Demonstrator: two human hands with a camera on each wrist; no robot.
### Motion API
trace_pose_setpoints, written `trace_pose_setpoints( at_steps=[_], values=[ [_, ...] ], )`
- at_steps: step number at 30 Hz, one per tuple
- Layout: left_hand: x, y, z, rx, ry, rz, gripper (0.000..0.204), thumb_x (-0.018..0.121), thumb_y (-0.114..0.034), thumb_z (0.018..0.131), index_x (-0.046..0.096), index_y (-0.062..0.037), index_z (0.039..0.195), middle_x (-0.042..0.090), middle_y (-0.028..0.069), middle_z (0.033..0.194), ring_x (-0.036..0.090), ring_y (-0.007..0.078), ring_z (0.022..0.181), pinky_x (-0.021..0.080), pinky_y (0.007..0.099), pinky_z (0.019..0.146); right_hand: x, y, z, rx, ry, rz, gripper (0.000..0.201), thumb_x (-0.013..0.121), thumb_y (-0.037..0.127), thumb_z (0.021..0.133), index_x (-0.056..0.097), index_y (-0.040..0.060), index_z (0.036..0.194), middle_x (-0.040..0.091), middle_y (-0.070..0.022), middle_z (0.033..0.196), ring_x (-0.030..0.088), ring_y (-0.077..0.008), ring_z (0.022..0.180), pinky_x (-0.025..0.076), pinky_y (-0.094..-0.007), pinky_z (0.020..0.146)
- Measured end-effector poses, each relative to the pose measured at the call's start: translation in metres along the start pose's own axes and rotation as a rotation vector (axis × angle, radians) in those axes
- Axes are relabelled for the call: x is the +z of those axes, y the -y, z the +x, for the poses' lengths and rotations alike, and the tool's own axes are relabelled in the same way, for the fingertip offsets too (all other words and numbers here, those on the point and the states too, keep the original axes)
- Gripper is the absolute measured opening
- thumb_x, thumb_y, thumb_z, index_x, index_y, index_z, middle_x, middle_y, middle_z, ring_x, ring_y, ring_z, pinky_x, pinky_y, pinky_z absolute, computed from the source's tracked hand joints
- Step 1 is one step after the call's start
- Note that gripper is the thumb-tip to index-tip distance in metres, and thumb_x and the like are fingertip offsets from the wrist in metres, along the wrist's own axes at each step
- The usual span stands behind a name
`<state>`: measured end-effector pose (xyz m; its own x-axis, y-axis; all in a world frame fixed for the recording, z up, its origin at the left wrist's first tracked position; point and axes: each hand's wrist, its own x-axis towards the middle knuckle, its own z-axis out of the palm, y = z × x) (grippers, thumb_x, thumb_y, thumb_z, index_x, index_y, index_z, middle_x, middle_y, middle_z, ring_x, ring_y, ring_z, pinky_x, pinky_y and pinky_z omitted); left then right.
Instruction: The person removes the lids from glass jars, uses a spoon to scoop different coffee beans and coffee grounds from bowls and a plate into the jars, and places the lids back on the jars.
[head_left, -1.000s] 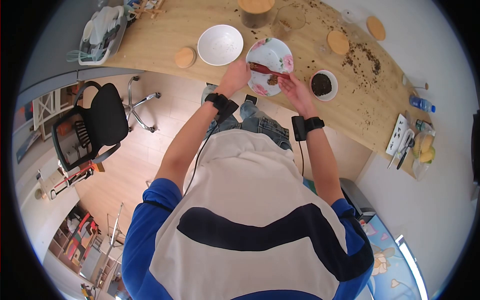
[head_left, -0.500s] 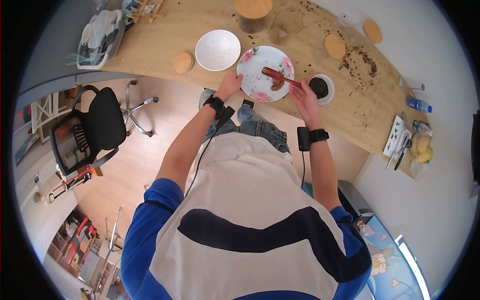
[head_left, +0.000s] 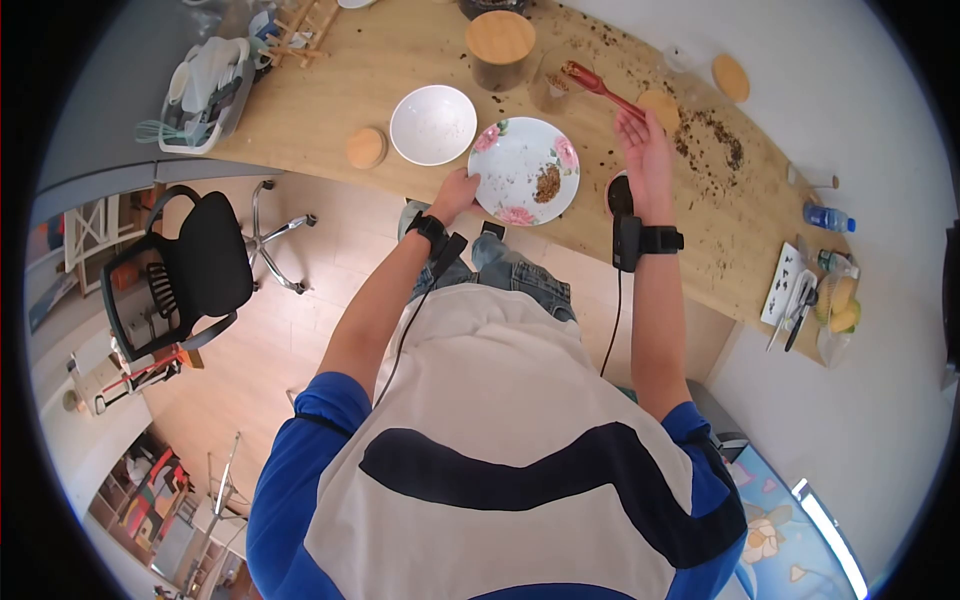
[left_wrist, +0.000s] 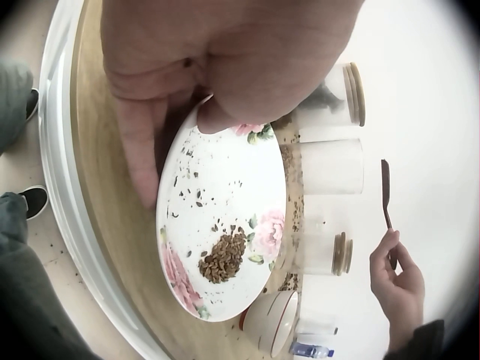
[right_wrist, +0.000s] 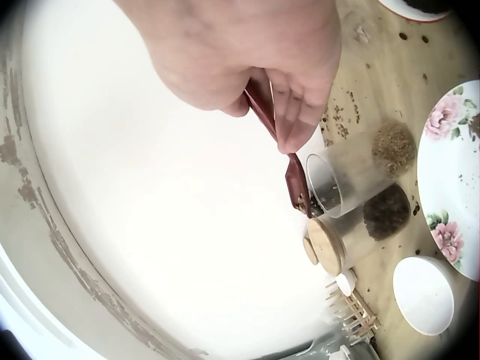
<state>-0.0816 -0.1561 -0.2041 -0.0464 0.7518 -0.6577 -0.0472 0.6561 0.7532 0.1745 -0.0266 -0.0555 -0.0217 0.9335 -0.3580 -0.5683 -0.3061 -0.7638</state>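
Observation:
The left hand (head_left: pixel 455 195) pinches the near-left rim of a flowered plate (head_left: pixel 510 160), its thumb (left_wrist: pixel 217 118) on top in the left wrist view. A heap of brown bits (left_wrist: pixel 223 257) and scattered crumbs lie on the plate (left_wrist: pixel 210 169). The right hand (head_left: pixel 648 165), raised right of the plate, holds a dark red scoop (head_left: pixel 603 88) by its handle. Some bits show in the scoop's end (right_wrist: pixel 298 184), close to the rim of an uncovered clear jar (right_wrist: pixel 352 169) with light brown grains (right_wrist: pixel 394 148); whether they touch, I cannot tell.
A white bowl (head_left: pixel 433 125) and wooden lid (head_left: pixel 366 148) stand left of the plate. Behind is a wooden-lidded jar (head_left: pixel 500 40). Dark crumbs (head_left: pixel 710 160) litter the table's right side. The right wrist partly hides a small bowl (left_wrist: pixel 266 322). A water bottle (head_left: pixel 828 217) lies far right.
The right hand has lifted the scoop off the plate and moved it up and right, toward the uncovered jar. The left hand has shifted its hold, and the plate sits slightly lower in the head view.

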Motion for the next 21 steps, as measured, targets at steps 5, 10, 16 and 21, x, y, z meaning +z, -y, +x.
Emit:
trace_pose_setpoints(
  at_steps=[5,10,16,21],
  values=[
    [0.000,-0.005,-0.006,-0.036,-0.004,-0.124,0.030,0.046,-0.016,0.087,0.051,0.0109,0.099,0.063,0.0192,0.086,0.066,0.0257,0.071,0.055,0.0342,0.061,0.023,0.001,0.003,-0.145,0.033,-0.240,0.024,0.052,0.016,0.090,0.054,-0.0040,0.102,0.061,-0.0126,0.094,0.060,-0.0192,0.086,0.048,-0.0288,0.079],
    [-0.001,-0.016,-0.020,-0.059,0.017,-0.019,0.029,0.046,-0.017,0.090,0.049,0.0087,0.104,0.062,0.0171,0.092,0.065,0.0250,0.077,0.057,0.0326,0.065,0.032,0.014,-0.038,-0.699,0.159,-1.053,0.021,0.053,0.017,0.090,0.060,-0.0012,0.099,0.062,-0.0060,0.087,0.058,-0.0108,0.076,0.045,-0.0222,0.071],
    [0.004,-0.024,-0.035,-0.107,0.002,-0.123,0.026,0.048,-0.014,0.088,0.051,0.0108,0.095,0.062,0.0189,0.083,0.066,0.0248,0.069,0.057,0.0328,0.058,-0.027,-0.036,-0.080,-0.307,-0.094,-0.525,0.020,0.054,0.018,0.089,0.055,-0.0013,0.096,0.063,-0.0098,0.082,0.059,-0.0127,0.070,0.046,-0.0237,0.063],
    [0.008,-0.016,-0.041,-0.120,0.046,-0.089,0.027,0.049,-0.017,0.088,0.052,0.0100,0.093,0.063,0.0182,0.081,0.066,0.0243,0.070,0.057,0.0312,0.059,-0.059,-0.086,-0.097,0.220,-0.225,-0.425,0.025,0.052,0.021,0.090,0.048,0.0009,0.104,0.063,-0.0122,0.086,0.061,-0.0155,0.068,0.049,-0.0266,0.060]
  ],
)
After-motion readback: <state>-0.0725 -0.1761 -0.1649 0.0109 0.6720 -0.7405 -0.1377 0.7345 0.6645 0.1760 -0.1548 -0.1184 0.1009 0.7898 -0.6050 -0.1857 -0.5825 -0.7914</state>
